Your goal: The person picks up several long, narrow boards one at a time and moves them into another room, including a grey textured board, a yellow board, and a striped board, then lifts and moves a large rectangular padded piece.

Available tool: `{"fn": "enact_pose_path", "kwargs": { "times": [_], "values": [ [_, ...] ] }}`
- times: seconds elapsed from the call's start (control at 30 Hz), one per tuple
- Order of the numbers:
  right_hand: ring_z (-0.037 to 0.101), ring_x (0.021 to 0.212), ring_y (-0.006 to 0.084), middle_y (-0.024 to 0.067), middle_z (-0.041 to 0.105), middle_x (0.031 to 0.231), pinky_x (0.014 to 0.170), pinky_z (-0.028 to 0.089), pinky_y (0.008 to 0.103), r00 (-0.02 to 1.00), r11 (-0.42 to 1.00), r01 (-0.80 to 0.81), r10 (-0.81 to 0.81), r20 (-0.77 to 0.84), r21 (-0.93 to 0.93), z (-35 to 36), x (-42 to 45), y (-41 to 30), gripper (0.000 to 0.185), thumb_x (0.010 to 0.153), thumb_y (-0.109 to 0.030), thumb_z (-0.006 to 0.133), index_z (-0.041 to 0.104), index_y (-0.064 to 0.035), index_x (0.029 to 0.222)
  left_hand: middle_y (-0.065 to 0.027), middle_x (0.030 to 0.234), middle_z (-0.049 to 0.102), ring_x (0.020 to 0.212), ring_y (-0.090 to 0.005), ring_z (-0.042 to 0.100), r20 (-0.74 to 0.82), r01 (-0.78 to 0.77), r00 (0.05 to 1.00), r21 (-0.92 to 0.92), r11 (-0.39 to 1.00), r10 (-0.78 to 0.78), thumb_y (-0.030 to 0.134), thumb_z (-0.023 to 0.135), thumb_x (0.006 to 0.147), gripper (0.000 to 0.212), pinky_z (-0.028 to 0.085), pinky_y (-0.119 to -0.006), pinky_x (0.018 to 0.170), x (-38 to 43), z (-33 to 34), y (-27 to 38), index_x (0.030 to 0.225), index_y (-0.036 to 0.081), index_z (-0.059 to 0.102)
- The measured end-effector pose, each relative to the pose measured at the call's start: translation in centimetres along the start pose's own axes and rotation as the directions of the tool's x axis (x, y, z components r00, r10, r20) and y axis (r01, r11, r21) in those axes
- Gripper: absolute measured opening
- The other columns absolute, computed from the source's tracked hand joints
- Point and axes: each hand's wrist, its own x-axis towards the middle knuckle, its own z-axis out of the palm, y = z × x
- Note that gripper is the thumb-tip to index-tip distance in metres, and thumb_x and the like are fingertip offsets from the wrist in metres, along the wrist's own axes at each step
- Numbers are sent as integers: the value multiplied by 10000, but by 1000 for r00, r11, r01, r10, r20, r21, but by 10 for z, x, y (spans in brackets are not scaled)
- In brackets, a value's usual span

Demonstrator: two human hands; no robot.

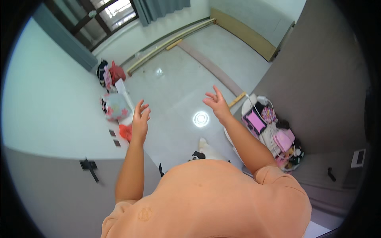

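Note:
Both my hands are held out in the air over a pale glossy floor [175,89]. My left hand [140,120] has its fingers apart and nothing in it. In the picture it is nearest to a red bag-like item [126,132] and a flower-patterned bundle [116,106] by the left wall. Fingers spread, my right hand [218,105] also holds nothing. Beyond it a long pinkish-brown board [209,67] lies on the floor, with a short yellowish wooden piece [237,100] at its near end.
A pale rail [169,44] runs along the window wall, and a tan panel [242,34] stands at the back right. At right, a white surface holds a pink-and-black tablet case [255,121], a pink pouch [284,139] and cables. A red backpack [117,73] sits left. Door handle [89,168].

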Motion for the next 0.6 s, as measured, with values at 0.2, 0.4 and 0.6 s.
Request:
{"fn": "enact_pose_path", "kwargs": {
  "times": [0.2,0.4,0.6],
  "values": [
    [453,1197,246,187,419,1338,958,411,356,1000,999,3,-3,4,-51,-8,125,-22,862,790,-204,689,150,-28,1439,-103,1253,492,1056,-182,509,25,-39,999,-7,999,39,283,505,903,517,412,-330,880,122,30,13,1364,90,372],
    [425,1229,253,187,407,1351,966,404,356,966,992,-40,7,-258,-123,-48,198,-2,844,790,-228,687,180,-13,1430,-98,1281,476,1060,-183,507,229,26,973,34,999,-33,338,503,906,536,405,-347,890,239,77,3,1368,102,367],
    [420,1234,262,194,394,1364,954,409,367,788,976,-209,129,-602,-65,-101,251,56,824,784,-250,689,221,-10,1419,-102,1279,484,1081,-189,505,466,29,882,90,996,-68,342,507,903,536,403,-345,896,391,167,-2,1369,112,374]
  ]
}}
